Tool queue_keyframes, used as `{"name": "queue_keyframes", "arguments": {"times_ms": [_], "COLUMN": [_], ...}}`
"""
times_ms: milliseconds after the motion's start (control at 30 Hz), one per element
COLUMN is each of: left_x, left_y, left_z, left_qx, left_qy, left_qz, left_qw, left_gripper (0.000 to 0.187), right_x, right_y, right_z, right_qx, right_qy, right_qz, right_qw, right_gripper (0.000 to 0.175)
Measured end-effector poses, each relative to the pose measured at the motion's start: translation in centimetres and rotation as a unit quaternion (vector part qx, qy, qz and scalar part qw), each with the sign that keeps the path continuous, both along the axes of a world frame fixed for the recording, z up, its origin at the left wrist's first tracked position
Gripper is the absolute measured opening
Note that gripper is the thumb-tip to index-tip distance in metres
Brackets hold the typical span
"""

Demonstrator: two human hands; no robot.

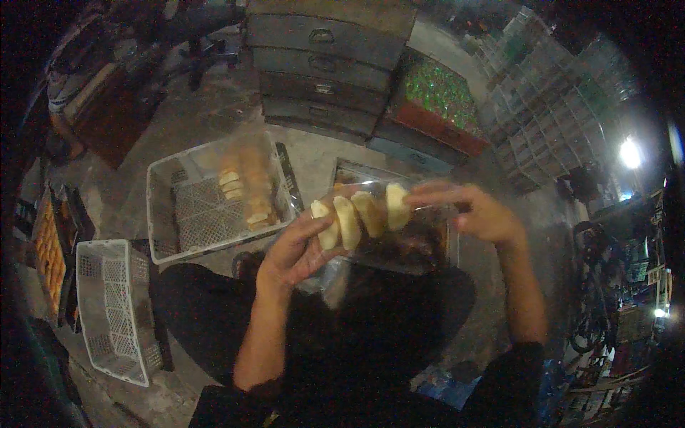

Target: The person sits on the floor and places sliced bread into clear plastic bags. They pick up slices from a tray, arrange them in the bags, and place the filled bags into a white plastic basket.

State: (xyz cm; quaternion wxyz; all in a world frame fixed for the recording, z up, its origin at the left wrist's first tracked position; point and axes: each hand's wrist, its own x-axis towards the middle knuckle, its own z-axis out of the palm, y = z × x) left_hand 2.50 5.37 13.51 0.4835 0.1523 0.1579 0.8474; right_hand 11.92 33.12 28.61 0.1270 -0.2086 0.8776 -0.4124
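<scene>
My left hand (299, 251) cups a row of several pale, curved bread-like pieces (347, 222), its thumb over the nearest one. Clear plastic film (369, 184), apparently a bag, shines around the row. One piece (397, 207) sits at the right end, a little apart from the others. The extended fingers of my right hand (476, 211) reach this end piece, with the thumb held lower. Blur hides whether those fingers grip the piece or the film. More clear plastic (329, 281) hangs below my left hand, over my lap.
A white plastic crate (203, 254) ahead on the left holds rows of similar pieces (251, 182). Another white crate (109, 310) stands beside my left knee. A tray of browned baked goods (51, 251) leans at far left. Drawers (321, 69) stand ahead; a framed panel (417, 246) lies beneath my hands.
</scene>
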Motion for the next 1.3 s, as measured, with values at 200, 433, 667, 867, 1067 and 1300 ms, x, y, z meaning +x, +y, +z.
{"name": "queue_keyframes", "arguments": {"times_ms": [200,433,667,867,1067,1300], "left_x": [-0.4,-0.5,0.1,-0.2,-2.5,-1.0], "left_y": [0.0,1.1,1.1,0.9,-0.3,-0.3], "left_z": [-1.9,-2.4,-1.6,-2.7,-2.1,-2.4], "left_qx": [0.059,0.108,0.100,0.127,0.216,0.098], "left_qy": [-0.045,-0.089,-0.158,-0.172,-0.154,-0.091], "left_qz": [-0.056,-0.062,-0.035,0.006,0.087,0.090], "left_qw": [0.996,0.988,0.982,0.977,0.960,0.987], "left_gripper": [0.054,0.046,0.040,0.051,0.061,0.070], "right_x": [0.1,-1.6,-1.7,-2.5,-6.2,-6.7], "right_y": [1.4,1.8,0.1,-0.9,-5.5,-8.5], "right_z": [0.3,0.1,0.3,0.5,-1.1,-4.8], "right_qx": [0.053,0.015,-0.003,-0.006,-0.306,-0.276], "right_qy": [0.011,-0.017,0.041,0.052,0.130,0.043], "right_qz": [0.033,0.082,0.027,-0.096,-0.320,-0.330], "right_qw": [0.998,0.996,0.999,0.994,0.887,0.902], "right_gripper": [0.068,0.066,0.054,0.070,0.058,0.030]}}
